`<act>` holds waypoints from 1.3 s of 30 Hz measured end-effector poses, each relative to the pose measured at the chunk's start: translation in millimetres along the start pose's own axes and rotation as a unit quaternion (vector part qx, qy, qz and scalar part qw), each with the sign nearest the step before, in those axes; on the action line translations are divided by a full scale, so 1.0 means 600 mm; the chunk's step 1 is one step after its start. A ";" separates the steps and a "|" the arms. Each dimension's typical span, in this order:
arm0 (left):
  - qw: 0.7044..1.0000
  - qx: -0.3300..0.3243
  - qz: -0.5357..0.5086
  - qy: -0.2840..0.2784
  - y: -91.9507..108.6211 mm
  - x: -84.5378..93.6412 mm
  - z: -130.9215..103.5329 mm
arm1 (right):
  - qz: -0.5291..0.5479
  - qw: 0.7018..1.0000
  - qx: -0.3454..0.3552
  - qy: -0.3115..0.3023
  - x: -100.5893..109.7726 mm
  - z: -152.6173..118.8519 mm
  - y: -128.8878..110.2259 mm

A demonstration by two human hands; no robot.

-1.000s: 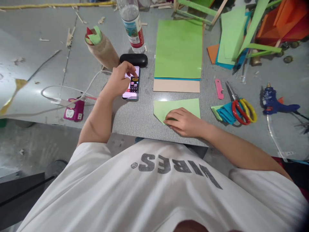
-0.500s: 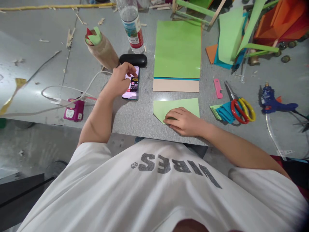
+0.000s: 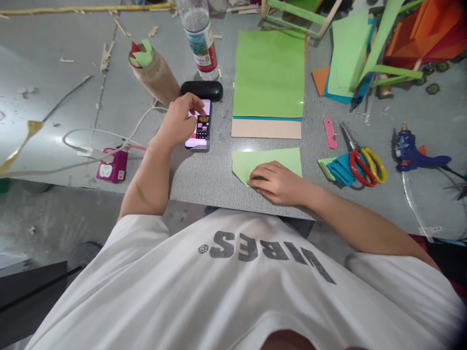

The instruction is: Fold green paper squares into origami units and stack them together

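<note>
My left hand [image 3: 179, 120] reaches over a phone [image 3: 197, 143] lying on the table, its screen lit. The fingers are bent and apart, with fingertips at the screen and nothing held. My right hand [image 3: 278, 183] rests on a light green sheet of paper [image 3: 266, 156] near the table's front edge. Its fingers curl together at the paper's slanted lower-left edge, and the hand covers the lower part. Beyond that sheet lies a stack of bright green paper [image 3: 269, 73], with blue and pale beige edges showing beneath.
A black case [image 3: 202, 91], a water bottle [image 3: 201, 46] and a brown tube [image 3: 156, 75] stand behind the phone. To the right lie red-and-yellow scissors [image 3: 361, 163], a pink cutter [image 3: 330, 133] and a blue glue gun [image 3: 412, 153]. A purple power adapter [image 3: 112, 166] with white cables sits left.
</note>
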State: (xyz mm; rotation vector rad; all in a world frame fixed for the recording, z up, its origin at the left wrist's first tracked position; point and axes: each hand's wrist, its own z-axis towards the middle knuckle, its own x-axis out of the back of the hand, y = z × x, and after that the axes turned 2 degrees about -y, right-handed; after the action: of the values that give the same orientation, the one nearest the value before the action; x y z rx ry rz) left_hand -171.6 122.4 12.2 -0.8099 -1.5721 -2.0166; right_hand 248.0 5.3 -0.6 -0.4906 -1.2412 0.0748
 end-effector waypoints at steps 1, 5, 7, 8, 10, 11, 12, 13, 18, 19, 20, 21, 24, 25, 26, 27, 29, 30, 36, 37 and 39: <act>1.000 0.000 0.001 0.002 -0.002 -0.001 0.000 | 0.002 1.000 -0.001 0.000 0.000 0.000 0.000; 1.000 -0.007 0.012 0.003 -0.006 -0.004 0.002 | -0.003 1.000 -0.001 0.000 0.001 0.000 0.000; 1.000 -0.010 0.007 -0.006 -0.001 -0.007 0.001 | -0.010 1.000 0.000 -0.002 0.002 0.001 -0.001; 1.000 -0.012 -0.001 -0.016 0.003 -0.008 0.000 | -0.013 1.000 0.001 -0.004 0.002 0.001 -0.001; 0.999 -0.019 -0.024 -0.044 0.015 -0.009 -0.003 | -0.018 1.000 0.004 -0.006 0.003 0.001 -0.001; 0.998 -0.025 -0.033 -0.056 0.021 -0.010 -0.004 | -0.020 1.000 0.005 -0.006 0.004 0.002 -0.001; 0.997 -0.031 -0.040 -0.062 0.028 -0.010 -0.006 | -0.020 1.000 0.006 -0.005 0.004 0.002 -0.001; 0.997 -0.037 -0.043 -0.062 0.034 -0.009 -0.007 | -0.020 1.000 0.006 -0.004 0.004 0.003 -0.001; 0.992 -0.047 -0.077 -0.089 0.059 -0.005 -0.024 | -0.012 1.000 0.001 0.002 0.001 0.002 0.002; 0.987 -0.052 -0.089 -0.121 0.065 -0.007 -0.032 | -0.012 1.000 0.001 0.003 0.000 0.001 0.004; 0.981 -0.058 -0.097 -0.156 0.072 -0.009 -0.042 | -0.009 1.000 -0.001 0.005 -0.001 -0.001 0.007; 0.975 -0.065 -0.100 -0.189 0.080 -0.014 -0.053 | -0.003 1.000 -0.004 0.008 -0.002 -0.003 0.010; 0.959 -0.098 -0.105 -0.245 0.107 -0.037 -0.090 | 0.026 0.999 -0.015 0.024 -0.004 -0.011 0.023; 0.954 -0.119 -0.117 -0.247 0.115 -0.048 -0.100 | 0.032 0.999 -0.016 0.032 -0.004 -0.014 0.027; 0.949 -0.143 -0.136 -0.248 0.122 -0.060 -0.110 | 0.033 0.999 -0.015 0.040 -0.005 -0.016 0.031; 0.941 -0.169 -0.160 -0.247 0.128 -0.072 -0.117 | 0.031 0.998 -0.011 0.047 -0.005 -0.018 0.034; 0.924 -0.211 -0.205 -0.243 0.132 -0.097 -0.128 | 0.024 0.998 0.000 0.059 -0.004 -0.019 0.038; 0.918 -0.226 -0.220 -0.239 0.132 -0.109 -0.131 | 0.021 0.998 0.005 0.063 -0.004 -0.019 0.039; 0.922 -0.254 -0.165 -0.241 0.117 -0.166 -0.142 | 0.014 0.999 -0.018 0.035 0.004 -0.016 0.026; 0.922 -0.261 -0.148 -0.244 0.116 -0.171 -0.143 | 0.014 0.999 -0.023 0.030 0.006 -0.017 0.023; 0.921 -0.273 -0.122 -0.250 0.118 -0.177 -0.145 | 0.027 0.999 -0.033 0.028 0.011 -0.019 0.017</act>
State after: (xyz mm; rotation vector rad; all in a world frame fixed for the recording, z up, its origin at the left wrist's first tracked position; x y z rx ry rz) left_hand -62.3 20.6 -26.8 -1.5016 -1.4089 -2.6395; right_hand 262.9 12.7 -1.7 -0.5796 -1.1784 0.0648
